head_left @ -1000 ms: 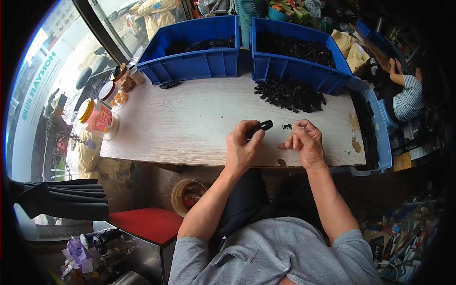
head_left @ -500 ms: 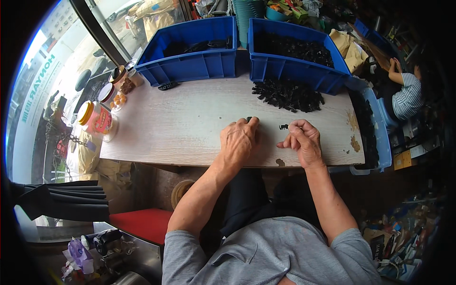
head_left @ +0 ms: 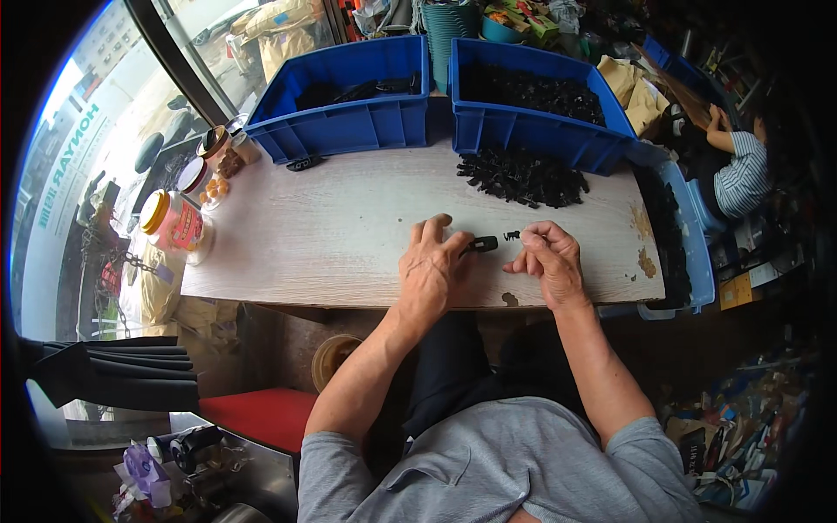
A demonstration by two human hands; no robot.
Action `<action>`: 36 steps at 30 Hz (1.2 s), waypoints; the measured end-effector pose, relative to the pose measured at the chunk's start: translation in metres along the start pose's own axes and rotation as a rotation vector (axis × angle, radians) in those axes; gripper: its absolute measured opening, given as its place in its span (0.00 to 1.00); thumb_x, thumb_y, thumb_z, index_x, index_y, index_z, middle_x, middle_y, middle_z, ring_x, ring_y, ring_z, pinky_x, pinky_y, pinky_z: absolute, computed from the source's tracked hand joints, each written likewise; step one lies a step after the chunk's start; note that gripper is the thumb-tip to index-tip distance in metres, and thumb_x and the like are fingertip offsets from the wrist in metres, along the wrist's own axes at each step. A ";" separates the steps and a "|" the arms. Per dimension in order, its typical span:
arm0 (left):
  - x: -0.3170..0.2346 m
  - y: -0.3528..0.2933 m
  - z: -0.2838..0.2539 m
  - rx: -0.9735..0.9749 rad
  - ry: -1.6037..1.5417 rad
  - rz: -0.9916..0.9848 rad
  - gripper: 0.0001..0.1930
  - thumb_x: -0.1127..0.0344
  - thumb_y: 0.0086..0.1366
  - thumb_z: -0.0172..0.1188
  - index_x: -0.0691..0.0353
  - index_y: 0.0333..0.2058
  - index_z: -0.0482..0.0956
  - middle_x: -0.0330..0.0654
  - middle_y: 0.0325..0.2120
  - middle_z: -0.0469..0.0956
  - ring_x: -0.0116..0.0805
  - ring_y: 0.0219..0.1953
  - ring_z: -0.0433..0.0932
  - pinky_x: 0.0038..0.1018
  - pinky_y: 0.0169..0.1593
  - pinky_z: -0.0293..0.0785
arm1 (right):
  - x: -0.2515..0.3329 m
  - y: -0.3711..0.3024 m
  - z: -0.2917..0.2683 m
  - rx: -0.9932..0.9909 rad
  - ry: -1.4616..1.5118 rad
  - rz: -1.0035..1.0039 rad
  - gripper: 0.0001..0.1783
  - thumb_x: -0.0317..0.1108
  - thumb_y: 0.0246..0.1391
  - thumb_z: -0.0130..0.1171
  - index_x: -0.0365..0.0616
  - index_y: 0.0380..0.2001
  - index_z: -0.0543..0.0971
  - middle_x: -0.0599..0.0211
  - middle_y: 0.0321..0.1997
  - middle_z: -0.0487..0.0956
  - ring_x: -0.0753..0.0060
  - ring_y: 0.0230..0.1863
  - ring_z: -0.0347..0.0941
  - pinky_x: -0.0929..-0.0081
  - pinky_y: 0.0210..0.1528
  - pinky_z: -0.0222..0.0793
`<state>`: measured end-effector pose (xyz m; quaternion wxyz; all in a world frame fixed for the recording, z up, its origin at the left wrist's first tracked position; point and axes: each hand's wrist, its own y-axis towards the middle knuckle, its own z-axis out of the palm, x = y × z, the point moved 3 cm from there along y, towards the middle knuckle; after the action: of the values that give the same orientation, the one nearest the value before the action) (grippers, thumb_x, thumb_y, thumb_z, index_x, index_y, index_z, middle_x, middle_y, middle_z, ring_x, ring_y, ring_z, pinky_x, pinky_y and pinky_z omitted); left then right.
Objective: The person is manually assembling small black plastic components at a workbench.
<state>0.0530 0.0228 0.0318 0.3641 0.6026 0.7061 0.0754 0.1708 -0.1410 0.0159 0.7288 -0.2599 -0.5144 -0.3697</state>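
My left hand (head_left: pixel 431 266) rests on the pale wooden table (head_left: pixel 331 235) and pinches a small black plastic part (head_left: pixel 480 245) between thumb and fingers. My right hand (head_left: pixel 551 260) lies just to its right and holds a smaller black piece (head_left: pixel 512 235) at its fingertips, pointed toward the left hand's part. The two parts are a short gap apart. A heap of loose black plastic parts (head_left: pixel 523 177) lies on the table beyond both hands.
Two blue bins stand at the table's far edge, the left bin (head_left: pixel 349 122) and the right bin (head_left: pixel 532 131), both holding black parts. Jars (head_left: pixel 174 222) stand at the left end. Another blue tray (head_left: pixel 684 235) sits at the right. A person (head_left: pixel 741 170) sits far right.
My left hand had lifted the black part a second ago, then came down flat on the table; now the part shows at its fingertips, close to the right hand's piece.
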 end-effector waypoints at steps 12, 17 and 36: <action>-0.026 -0.008 0.038 0.023 -1.253 -0.506 0.10 0.74 0.60 0.65 0.67 0.39 0.77 0.36 0.29 0.81 0.20 0.30 0.76 0.20 0.35 0.73 | 0.007 -0.006 0.002 0.036 -0.032 -0.005 0.06 0.35 0.56 0.64 0.45 0.32 0.79 0.77 0.16 0.70 0.82 0.19 0.65 0.81 0.31 0.70; -0.027 -0.006 0.047 0.081 -1.224 -0.521 0.09 0.74 0.61 0.65 0.67 0.40 0.77 0.38 0.29 0.82 0.20 0.32 0.78 0.17 0.36 0.74 | 0.006 -0.005 -0.003 0.064 -0.070 0.014 0.06 0.32 0.52 0.68 0.45 0.31 0.82 0.78 0.21 0.77 0.88 0.21 0.68 0.88 0.27 0.61; -0.024 -0.003 0.037 0.042 -1.336 -0.768 0.08 0.67 0.64 0.62 0.69 0.33 0.78 0.37 0.22 0.76 0.21 0.22 0.74 0.19 0.28 0.73 | 0.014 -0.006 0.011 0.071 -0.131 0.088 0.09 0.36 0.53 0.68 0.43 0.32 0.81 0.76 0.19 0.74 0.85 0.19 0.69 0.82 0.28 0.72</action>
<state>0.0732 -0.0124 0.0136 0.7024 0.2395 0.4972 -0.4495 0.1626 -0.1397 0.0332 0.7178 -0.2798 -0.5619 -0.3012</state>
